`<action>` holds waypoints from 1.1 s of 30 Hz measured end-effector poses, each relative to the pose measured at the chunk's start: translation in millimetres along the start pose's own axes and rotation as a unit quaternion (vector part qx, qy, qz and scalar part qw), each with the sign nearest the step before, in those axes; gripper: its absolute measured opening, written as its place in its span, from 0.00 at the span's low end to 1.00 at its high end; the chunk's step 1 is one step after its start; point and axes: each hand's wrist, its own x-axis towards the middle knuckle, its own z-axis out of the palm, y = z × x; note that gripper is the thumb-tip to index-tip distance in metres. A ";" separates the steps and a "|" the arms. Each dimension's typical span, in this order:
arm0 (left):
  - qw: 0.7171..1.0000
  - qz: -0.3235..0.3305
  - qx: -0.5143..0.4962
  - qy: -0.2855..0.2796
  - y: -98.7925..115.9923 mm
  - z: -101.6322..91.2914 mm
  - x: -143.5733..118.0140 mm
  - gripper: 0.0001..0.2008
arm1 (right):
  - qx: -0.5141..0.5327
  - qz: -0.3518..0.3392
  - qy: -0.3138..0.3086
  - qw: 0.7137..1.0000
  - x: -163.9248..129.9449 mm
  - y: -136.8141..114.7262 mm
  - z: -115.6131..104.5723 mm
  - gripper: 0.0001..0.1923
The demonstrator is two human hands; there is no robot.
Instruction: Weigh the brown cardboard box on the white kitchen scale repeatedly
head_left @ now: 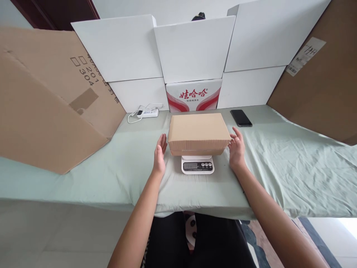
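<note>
Seemingly unlabelled box [198,133] between hands [160,155] [237,148]

A plain brown rectangular cardboard box [198,133], closed and unmarked on its visible top and front, sits level on a small white digital kitchen scale [198,165], its long side running left to right and its body overhanging the scale's platform on both sides. The scale rests on the worktop's pale green cloth, with only its front panel showing below the box: a grey display at the left and round buttons at the right; the reading is too small to make out. The box lies between the two open hands, just beside each, with the right fingertips at or almost at its right end.
</note>
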 end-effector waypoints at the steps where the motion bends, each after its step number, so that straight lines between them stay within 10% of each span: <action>1: 1.000 0.000 -0.002 -0.002 0.2 0.3 -0.1 0.46 | 0.001 0.002 -0.001 1.000 -0.4 -0.4 0.1 0.34; 33: 0.998 -0.022 0.001 -0.064 20.4 12.3 -9.5 0.45 | -0.086 -0.113 -0.120 0.983 -19.5 0.5 -3.9 0.37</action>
